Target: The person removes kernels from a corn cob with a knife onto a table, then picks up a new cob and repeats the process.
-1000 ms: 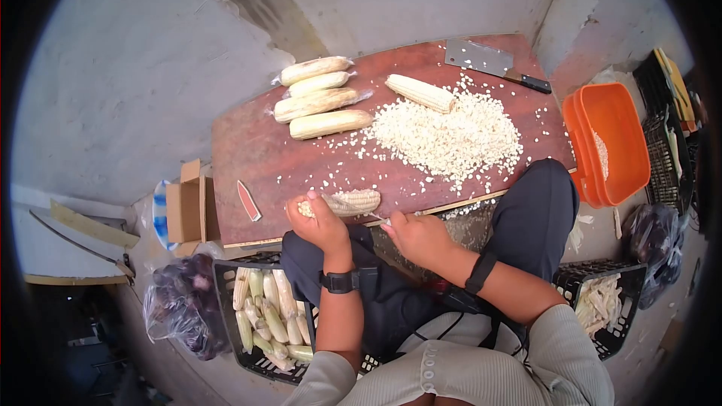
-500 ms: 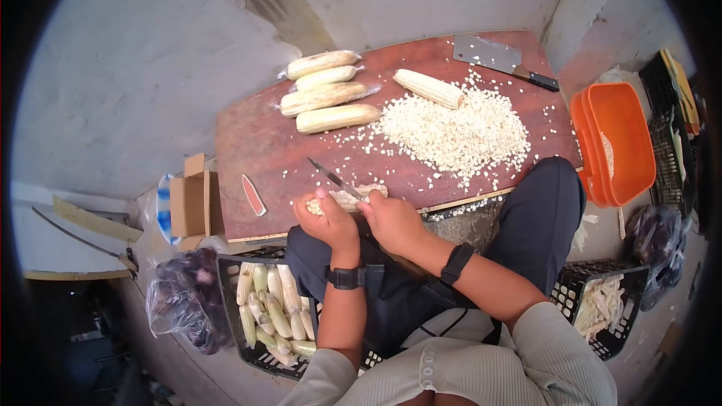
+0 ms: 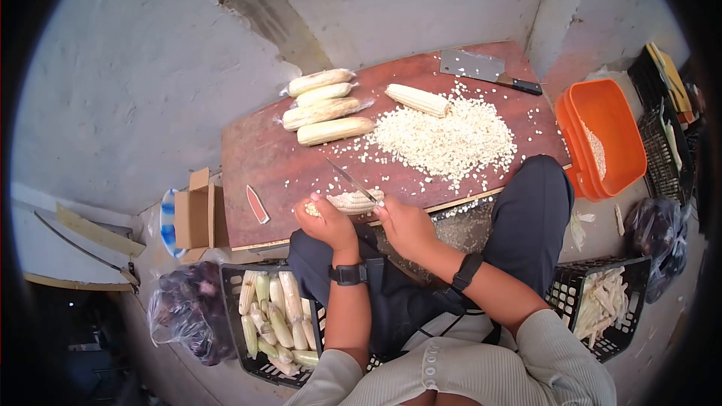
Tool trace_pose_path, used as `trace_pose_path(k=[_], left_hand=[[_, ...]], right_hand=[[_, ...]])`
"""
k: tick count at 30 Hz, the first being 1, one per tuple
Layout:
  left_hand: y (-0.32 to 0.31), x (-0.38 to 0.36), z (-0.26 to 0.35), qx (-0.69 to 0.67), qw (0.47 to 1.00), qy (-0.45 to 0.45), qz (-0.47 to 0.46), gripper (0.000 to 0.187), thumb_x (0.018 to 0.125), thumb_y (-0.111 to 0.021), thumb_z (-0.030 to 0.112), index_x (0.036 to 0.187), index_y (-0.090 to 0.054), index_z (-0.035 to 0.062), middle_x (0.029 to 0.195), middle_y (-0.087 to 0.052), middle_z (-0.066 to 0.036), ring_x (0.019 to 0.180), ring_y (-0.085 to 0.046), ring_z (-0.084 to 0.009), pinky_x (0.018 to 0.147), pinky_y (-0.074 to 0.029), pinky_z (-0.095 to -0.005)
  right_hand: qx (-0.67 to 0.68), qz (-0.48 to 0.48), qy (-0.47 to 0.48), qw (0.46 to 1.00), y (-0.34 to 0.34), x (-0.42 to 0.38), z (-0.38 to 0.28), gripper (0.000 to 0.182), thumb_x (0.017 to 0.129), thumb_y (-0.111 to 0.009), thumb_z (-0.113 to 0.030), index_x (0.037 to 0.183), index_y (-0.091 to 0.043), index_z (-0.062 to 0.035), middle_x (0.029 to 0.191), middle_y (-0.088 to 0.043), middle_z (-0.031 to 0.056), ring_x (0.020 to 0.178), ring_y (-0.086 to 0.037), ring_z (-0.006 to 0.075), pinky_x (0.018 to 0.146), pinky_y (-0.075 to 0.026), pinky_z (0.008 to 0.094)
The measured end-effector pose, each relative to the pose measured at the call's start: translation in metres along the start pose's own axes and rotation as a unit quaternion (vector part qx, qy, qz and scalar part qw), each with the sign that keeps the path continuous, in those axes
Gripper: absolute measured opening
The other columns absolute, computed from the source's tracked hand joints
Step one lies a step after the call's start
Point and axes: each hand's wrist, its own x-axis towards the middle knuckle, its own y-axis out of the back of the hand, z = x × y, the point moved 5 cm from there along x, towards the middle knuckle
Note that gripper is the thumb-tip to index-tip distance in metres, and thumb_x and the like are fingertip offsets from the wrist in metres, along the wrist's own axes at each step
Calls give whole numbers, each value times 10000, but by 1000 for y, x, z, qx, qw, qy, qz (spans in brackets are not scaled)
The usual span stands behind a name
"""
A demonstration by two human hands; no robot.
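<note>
Head view, as seen by a bystander: the left hand [image 3: 328,222] is curled around the left end of a corn cob [image 3: 356,201], its thumb on top, a grip that probably steadies the cob against the blade; the right hand [image 3: 406,227] is closed on the handle of a knife [image 3: 349,177], its blade slanting over the cob with the tip away from the person, presumably for control close to the fingers; the cob lies at the near edge of the surface [image 3: 259,162], though whether it rests there cannot be told.

Beyond it, a kernel pile [image 3: 447,139] sits within easy reach; four ears [image 3: 335,130] are ranged at the far left, seemingly out of the way; a cleaver [image 3: 481,66] lies apart at the far right, likely for safety.

Compared with half a second earlier, the right hand has shifted towards the cob's right end, opening more space from the left hand; the kernel pile, ears and cleaver keep their places.
</note>
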Motion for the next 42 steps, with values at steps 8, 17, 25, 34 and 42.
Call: trace_pose_path(k=[8,17,25,34,42], left_hand=[[0,0,2,-1,1000,-14,-9,271,936,-524,231,842,-511,-22,772,-535,-97,717,-499,-197,702,-425,-346],[-3,4,-2,-22,999,32,-8,214,904,-557,177,823,-500,-13,757,-514,-86,710,-475,-188,695,-418,-339],[-4,4,4,3,998,-38,-56,201,869,-573,140,774,-469,-3,729,-487,-93,688,-456,-206,660,-397,-353],[-7,5,21,30,996,-68,-50,222,869,-576,148,751,-456,4,719,-472,-92,684,-449,-218,669,-381,-364],[-6,-7,30,46,994,-90,-44,247,877,-574,179,754,-460,-3,759,-484,-134,723,-476,-277,685,-379,-402]], right_hand=[[-98,-17,112,989,2,-18,23,262,929,-520,-278,864,-482,-27,673,-593,173,612,-595,384,531,-464,465],[-177,23,141,974,1,-19,23,256,903,-564,-268,810,-482,-44,625,-591,141,538,-608,305,468,-479,397],[-225,14,82,971,-8,-10,17,275,896,-578,-284,784,-486,-50,554,-572,116,496,-603,293,435,-476,384],[-196,6,35,980,-10,3,18,302,941,-503,-302,822,-494,-25,551,-579,155,494,-602,328,437,-472,417],[-58,11,-73,996,-9,-10,20,314,949,-467,-280,858,-519,15,657,-611,231,622,-610,422,566,-474,514]])
